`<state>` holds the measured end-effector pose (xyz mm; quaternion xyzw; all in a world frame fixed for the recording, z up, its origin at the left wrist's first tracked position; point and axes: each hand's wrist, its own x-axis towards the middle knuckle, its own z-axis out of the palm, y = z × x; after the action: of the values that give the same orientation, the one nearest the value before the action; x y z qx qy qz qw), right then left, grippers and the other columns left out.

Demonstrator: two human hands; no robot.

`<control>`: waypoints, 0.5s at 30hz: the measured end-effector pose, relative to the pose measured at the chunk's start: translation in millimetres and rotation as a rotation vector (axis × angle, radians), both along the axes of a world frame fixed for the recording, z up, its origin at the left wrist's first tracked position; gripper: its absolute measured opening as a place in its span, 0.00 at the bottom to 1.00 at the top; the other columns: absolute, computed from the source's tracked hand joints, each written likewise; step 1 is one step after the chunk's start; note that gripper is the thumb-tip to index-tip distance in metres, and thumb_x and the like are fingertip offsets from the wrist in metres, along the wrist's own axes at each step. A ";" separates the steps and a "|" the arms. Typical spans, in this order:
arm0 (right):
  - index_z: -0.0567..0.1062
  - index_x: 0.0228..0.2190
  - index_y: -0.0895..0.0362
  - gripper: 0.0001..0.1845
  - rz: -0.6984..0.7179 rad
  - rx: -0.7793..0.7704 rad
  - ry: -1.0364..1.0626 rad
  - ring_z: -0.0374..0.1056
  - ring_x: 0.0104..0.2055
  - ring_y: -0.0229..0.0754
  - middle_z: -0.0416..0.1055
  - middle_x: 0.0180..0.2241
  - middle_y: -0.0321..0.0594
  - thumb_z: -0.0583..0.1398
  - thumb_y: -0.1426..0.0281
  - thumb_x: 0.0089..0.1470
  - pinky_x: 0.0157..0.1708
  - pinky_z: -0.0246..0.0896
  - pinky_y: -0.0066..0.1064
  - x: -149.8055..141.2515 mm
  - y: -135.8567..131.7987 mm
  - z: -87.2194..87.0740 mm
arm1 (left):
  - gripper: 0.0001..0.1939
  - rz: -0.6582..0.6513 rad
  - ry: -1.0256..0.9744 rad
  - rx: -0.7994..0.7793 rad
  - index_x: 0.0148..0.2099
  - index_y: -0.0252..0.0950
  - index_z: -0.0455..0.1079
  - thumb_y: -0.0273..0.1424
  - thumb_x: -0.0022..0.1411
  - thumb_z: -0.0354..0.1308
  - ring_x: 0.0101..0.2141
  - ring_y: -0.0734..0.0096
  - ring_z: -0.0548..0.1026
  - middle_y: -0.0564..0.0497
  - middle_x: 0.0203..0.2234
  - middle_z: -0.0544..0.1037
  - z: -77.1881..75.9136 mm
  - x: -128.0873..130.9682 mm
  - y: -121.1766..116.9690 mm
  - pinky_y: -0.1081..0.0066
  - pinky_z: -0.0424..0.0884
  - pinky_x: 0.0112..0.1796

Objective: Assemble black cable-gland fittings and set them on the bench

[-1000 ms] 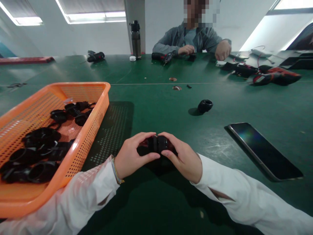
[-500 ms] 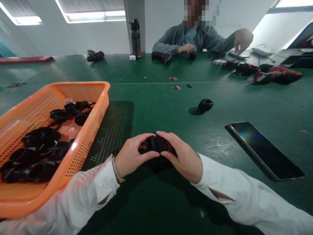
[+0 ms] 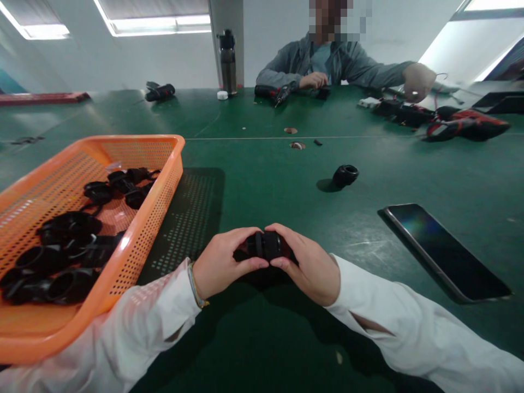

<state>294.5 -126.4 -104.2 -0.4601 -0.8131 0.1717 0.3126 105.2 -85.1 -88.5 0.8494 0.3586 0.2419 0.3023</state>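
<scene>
A black cylindrical plastic fitting lies between my two hands, just above the green table. My left hand grips its left end, thumb below and fingers above. Around its right end, my right hand is closed in the same way. Ridged rings show at the middle of the fitting; both its ends are hidden by my fingers. Farther off, a short black ring-shaped part rests on the table, apart from my hands.
An orange perforated basket with several black parts stands at the left, by my left sleeve. A smartphone lies at the right. Across the table sits a person, near a power drill, a bottle and cabled items.
My fingers have shifted slightly on the fitting, and more of its right half shows. The person opposite has moved an outstretched hand right and lower.
</scene>
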 end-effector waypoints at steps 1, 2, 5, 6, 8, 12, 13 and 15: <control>0.61 0.47 0.58 0.17 -0.003 -0.008 0.000 0.71 0.46 0.46 0.73 0.44 0.48 0.54 0.72 0.55 0.44 0.68 0.38 0.1 -0.2 0.2 | 0.20 0.000 0.008 0.016 0.45 0.33 0.70 0.40 0.54 0.60 0.37 0.64 0.77 0.46 0.37 0.79 -0.4 -0.1 0.0 0.69 0.73 0.39; 0.61 0.47 0.57 0.17 -0.006 -0.021 0.001 0.71 0.46 0.46 0.72 0.44 0.48 0.54 0.72 0.55 0.44 0.67 0.38 0.0 -0.4 0.4 | 0.20 -0.001 0.014 0.033 0.45 0.34 0.70 0.40 0.54 0.60 0.37 0.64 0.77 0.46 0.38 0.79 -0.8 -0.1 0.0 0.69 0.73 0.40; 0.61 0.47 0.57 0.17 -0.009 -0.075 0.013 0.71 0.44 0.45 0.72 0.44 0.46 0.53 0.72 0.54 0.42 0.67 0.37 -1.0 -1.1 1.1 | 0.20 -0.009 0.034 0.082 0.46 0.35 0.70 0.41 0.54 0.60 0.37 0.65 0.77 0.47 0.37 0.79 -1.8 0.0 -0.6 0.69 0.73 0.40; 0.62 0.46 0.56 0.16 -0.016 -0.086 0.024 0.71 0.43 0.45 0.73 0.43 0.45 0.53 0.72 0.54 0.41 0.67 0.36 -1.7 -1.3 1.1 | 0.20 -0.012 0.037 0.100 0.46 0.35 0.70 0.41 0.54 0.60 0.37 0.65 0.77 0.47 0.37 0.79 -2.2 0.0 -0.8 0.70 0.73 0.40; 0.62 0.45 0.56 0.15 -0.036 -0.095 0.055 0.72 0.40 0.44 0.73 0.41 0.44 0.53 0.72 0.54 0.39 0.67 0.34 -3.2 -1.8 0.7 | 0.20 -0.010 0.045 0.136 0.46 0.34 0.70 0.41 0.54 0.60 0.37 0.65 0.77 0.47 0.36 0.79 -3.2 -0.4 -1.3 0.70 0.73 0.40; 0.63 0.43 0.57 0.13 -0.047 -0.093 0.105 0.71 0.36 0.42 0.73 0.37 0.42 0.52 0.71 0.54 0.35 0.66 0.32 -5.6 -2.2 0.7 | 0.21 -0.010 0.054 0.227 0.46 0.32 0.69 0.41 0.55 0.60 0.37 0.65 0.77 0.44 0.37 0.79 -6.0 -1.7 -1.7 0.70 0.73 0.42; 0.63 0.43 0.57 0.13 -0.039 -0.108 0.098 0.71 0.35 0.42 0.73 0.37 0.42 0.52 0.71 0.54 0.35 0.66 0.32 -5.9 -2.2 1.1 | 0.21 -0.015 0.052 0.248 0.47 0.31 0.69 0.41 0.55 0.60 0.38 0.65 0.77 0.44 0.37 0.79 -6.6 -1.8 -1.7 0.69 0.73 0.42; 0.63 0.43 0.57 0.13 -0.053 -0.118 0.086 0.71 0.35 0.42 0.73 0.36 0.42 0.52 0.71 0.54 0.35 0.66 0.32 -6.1 -2.2 1.8 | 0.21 -0.023 0.044 0.282 0.47 0.31 0.69 0.40 0.55 0.60 0.38 0.64 0.77 0.44 0.38 0.79 -7.3 -1.7 -1.9 0.69 0.73 0.43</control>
<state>288.5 -128.6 -102.4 -0.4914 -0.7750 0.2302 0.3240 103.5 -87.0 -95.7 0.8927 0.3178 0.2676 0.1746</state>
